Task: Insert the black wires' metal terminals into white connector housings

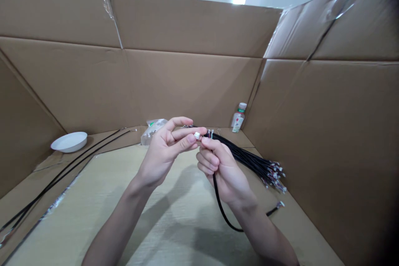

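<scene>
White plastic makes up the single small connector point(197, 135) pinched between the thumb and fingers of the person's left hand point(163, 149), whose other fingers are partly spread. One right hand point(226, 170) meets it, thumb and forefinger closed on the end of one black cable point(217, 195), other fingers curled. Connector and cable end are raised above the pale tabletop point(118, 183), between the hands; the cable loops down behind the right forearm. One cable end point(274, 209) shows beyond that forearm; whether it belongs to the same cable cannot be told. Behind lies one bundle of black cables point(246, 152), too crowded to count, and at left are two loose cables point(46, 189). Near the cardboard walls point(193, 87) are one white bowl point(71, 146), one clear plastic bag point(152, 131) and one bottle point(239, 118). The bottle's label point(237, 124) is pale with red and green; its writing is too small to read.
</scene>
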`<state>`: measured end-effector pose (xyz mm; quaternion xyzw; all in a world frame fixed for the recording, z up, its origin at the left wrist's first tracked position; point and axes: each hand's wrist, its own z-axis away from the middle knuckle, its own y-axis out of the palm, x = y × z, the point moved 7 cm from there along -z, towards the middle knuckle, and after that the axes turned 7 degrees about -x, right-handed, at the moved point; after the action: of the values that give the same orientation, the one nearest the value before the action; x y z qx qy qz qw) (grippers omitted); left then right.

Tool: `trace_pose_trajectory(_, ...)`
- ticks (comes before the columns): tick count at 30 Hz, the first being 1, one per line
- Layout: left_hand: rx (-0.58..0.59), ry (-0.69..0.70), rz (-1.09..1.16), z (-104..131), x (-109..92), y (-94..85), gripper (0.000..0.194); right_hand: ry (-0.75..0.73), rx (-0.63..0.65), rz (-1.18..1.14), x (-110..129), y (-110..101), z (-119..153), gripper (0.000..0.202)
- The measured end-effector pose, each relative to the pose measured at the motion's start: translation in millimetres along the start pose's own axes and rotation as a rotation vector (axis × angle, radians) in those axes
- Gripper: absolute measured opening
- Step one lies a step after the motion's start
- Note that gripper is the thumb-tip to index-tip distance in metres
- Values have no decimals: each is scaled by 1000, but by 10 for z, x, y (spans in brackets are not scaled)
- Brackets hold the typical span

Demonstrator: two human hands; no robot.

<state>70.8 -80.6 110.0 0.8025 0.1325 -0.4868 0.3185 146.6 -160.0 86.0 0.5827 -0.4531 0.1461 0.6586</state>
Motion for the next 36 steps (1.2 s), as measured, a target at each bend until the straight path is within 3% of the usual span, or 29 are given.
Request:
trace_pose_trajectory(10, -1, 50, -38, -17, 17, -31, 27, -9, -25, 7, -6, -14, -19, 35)
trace_pose_trajectory(22, -25, 244, -236, 23, -110, -23, 17, 16, -42, -109, -36, -19, -1, 31)
trace_pose_trajectory(28, -29, 255, -195, -48, -23, -55, 19, 29, -118, -164, -27, -24, 14, 26)
trace_pose_trajectory(36, 90, 186, 68, -145, 193, -27, 19, -52, -174, -125, 2, -39, 55, 27)
